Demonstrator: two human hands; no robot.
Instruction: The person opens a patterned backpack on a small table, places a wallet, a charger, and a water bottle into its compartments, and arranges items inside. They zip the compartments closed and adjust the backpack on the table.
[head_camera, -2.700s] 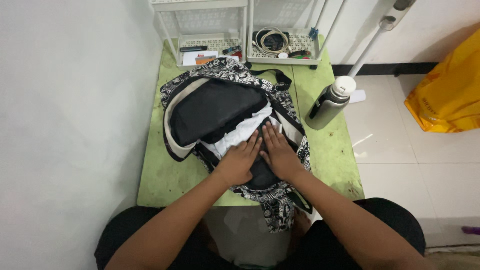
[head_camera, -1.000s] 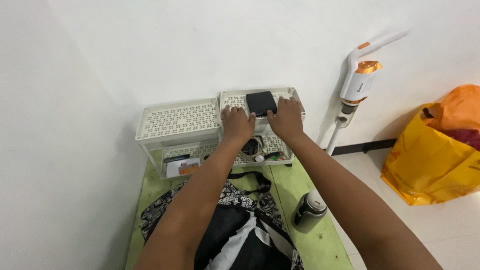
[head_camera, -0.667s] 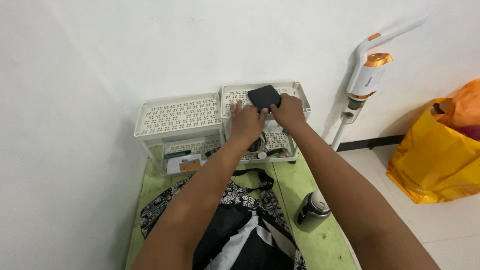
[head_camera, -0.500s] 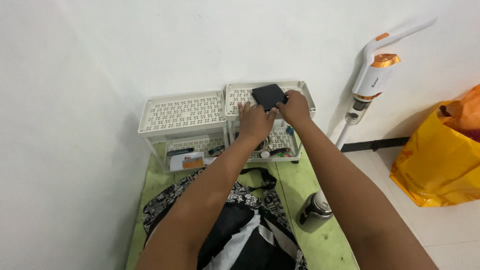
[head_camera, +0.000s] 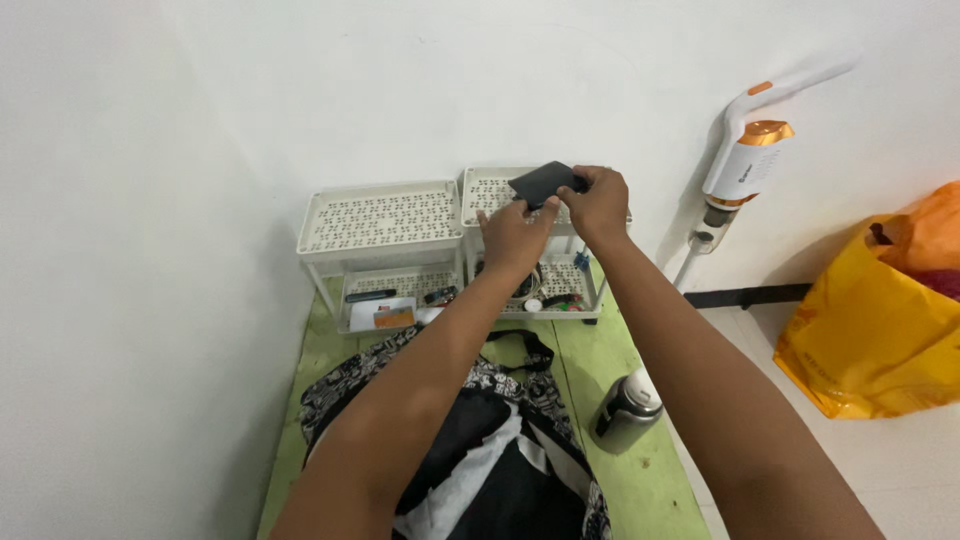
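Hands are doing the work here: my left hand (head_camera: 515, 232) and right hand (head_camera: 598, 203) are both pinching a flat black pouch (head_camera: 545, 182), lifting it just above the top tier of the right white rack (head_camera: 487, 190), so it is off the shelf but not yet near the open patterned bag (head_camera: 470, 450) lying on the green mat (head_camera: 640, 480) below me. Lower shelves are holding a white-and-orange packet (head_camera: 382, 315) and small odds and ends, a dark flask (head_camera: 627, 410) is standing beside the bag, and a yellow plastic sack (head_camera: 870, 330) is sitting against the wall on my right.
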